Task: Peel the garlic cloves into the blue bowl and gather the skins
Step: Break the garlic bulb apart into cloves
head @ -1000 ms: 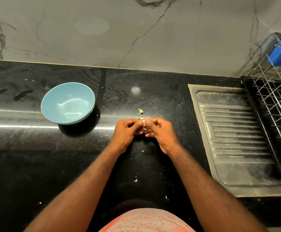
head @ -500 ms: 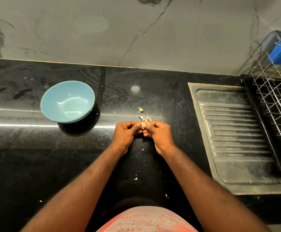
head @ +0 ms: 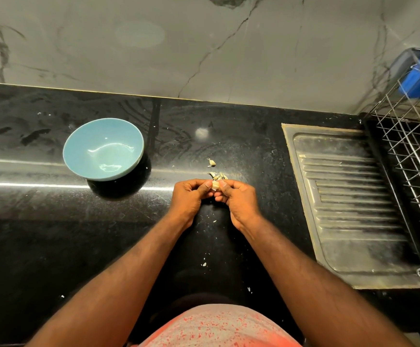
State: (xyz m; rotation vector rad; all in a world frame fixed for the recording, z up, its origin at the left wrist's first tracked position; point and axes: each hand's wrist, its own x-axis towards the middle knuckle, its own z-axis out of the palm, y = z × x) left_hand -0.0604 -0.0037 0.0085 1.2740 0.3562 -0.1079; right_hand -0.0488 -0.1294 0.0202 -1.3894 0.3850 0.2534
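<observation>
Peeling in progress: left hand (head: pixel 191 196) and right hand (head: pixel 239 199) jointly pinching garlic clove (head: pixel 215 185). Target blue bowl (head: pixel 78 156) lying leftward and beyond left hand, well apart; left hand judged nearer for drop.

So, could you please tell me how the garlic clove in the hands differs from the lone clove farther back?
The pale garlic clove is pinched between the left hand and right hand; the single tan clove lies untouched on the black stone counter. The held one looks whiter; the single one browner, with a thin tail. Both are small and outside the light blue bowl.
</observation>
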